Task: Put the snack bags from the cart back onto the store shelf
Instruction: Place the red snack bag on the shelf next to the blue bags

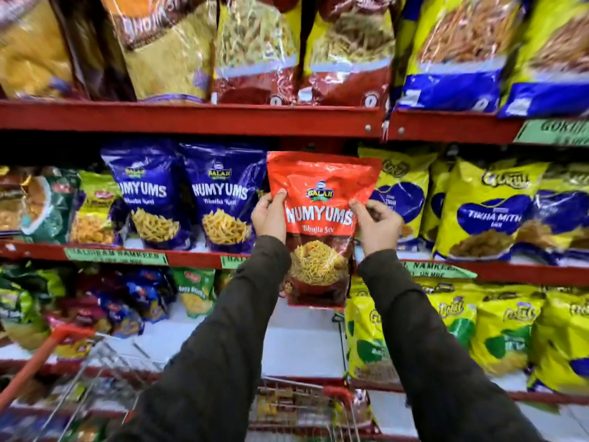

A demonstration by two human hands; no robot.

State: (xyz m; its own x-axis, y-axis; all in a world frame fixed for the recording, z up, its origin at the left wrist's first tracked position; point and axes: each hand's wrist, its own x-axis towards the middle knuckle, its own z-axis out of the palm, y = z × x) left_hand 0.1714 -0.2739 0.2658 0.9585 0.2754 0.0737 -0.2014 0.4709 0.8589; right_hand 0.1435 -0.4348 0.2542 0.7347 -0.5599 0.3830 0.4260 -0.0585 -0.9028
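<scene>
From the head camera I see both hands up in front of the store shelf (191,118), and between them is a red snack bag (322,218) with "NUMYUMS" in big white letters. My left hand (270,215) has its grip closed on the bag's left edge, thumb on the front. My right hand (377,223) has its grip closed on the right edge, fingers curled around the side. The bag is upright and its top is just under the red rail of the upper shelf. Its bottom hangs down past the middle shelf edge (191,258), so it is in the air in front of the middle shelf; I can't tell if it touches anything behind it. Just left of the red bag stand two blue Numyums bags (188,193) on the middle shelf. Just right of it stand yellow and blue bags (487,212). Green price tags (116,255) are stuck along the shelf edge. The top shelf has big bags (255,49) that look blurry. Both my arms are in dark sleeves (223,346). Down low is the cart (306,406), with an orange handle (41,358) at the left and a wire basket. More bags seem to lie inside it, but that part is too blurry to be sure.
</scene>
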